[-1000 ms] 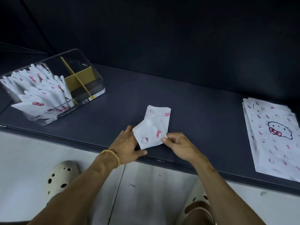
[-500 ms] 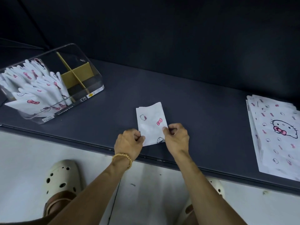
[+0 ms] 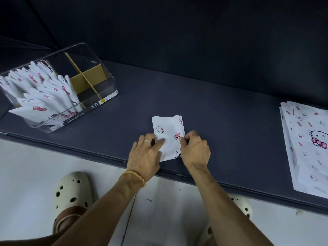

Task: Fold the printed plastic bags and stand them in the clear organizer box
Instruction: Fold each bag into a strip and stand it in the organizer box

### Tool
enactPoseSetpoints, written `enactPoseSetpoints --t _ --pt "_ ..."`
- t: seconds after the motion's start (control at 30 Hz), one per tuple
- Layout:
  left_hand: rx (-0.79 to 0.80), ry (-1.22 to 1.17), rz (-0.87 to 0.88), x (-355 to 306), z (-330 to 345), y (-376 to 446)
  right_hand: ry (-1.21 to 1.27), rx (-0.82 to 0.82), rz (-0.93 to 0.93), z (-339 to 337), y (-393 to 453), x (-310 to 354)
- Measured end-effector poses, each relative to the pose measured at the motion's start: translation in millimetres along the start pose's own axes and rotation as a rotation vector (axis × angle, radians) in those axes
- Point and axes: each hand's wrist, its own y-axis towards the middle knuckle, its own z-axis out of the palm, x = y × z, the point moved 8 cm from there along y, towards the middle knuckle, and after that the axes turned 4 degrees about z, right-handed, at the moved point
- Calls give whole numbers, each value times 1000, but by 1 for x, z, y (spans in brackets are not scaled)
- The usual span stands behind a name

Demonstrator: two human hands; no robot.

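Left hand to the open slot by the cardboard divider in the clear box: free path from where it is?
Probably yes. The left hand presses flat on the folded bag, and only bare dark tabletop lies between it and the clear organizer box. The box is open-topped, and the space by the cardboard divider holds no bags.

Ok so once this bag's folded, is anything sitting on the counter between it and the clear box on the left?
Nothing visible does. The counter is bare between the folded bag and the clear organizer box. Inside, folded bags fill the left part; the compartments by the cardboard divider look free.
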Motion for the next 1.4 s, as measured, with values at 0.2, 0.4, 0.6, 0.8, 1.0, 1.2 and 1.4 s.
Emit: enactPoseSetpoints --t 0.2,0.4,0.6,0.8,1.0,1.2,1.4 --pt "339 141 216 10 37 3 -85 -160 -228 -9 -12 0" --pt "389 159 263 21 40 10 -273 -30 -662 12 -35 27" --pt "439 173 248 23 41 12 -438 277 -699 42 -27 16" --pt "430 148 239 24 44 14 -515 366 -599 22 -6 -19" --pt "374 65 245 19 41 15 -114 139 -298 -12 -11 -8" --pt "320 19 258 10 32 13 368 276 286 0 -10 -24" --pt "272 -3 280 5 25 8 389 409 363 1 -2 -33"
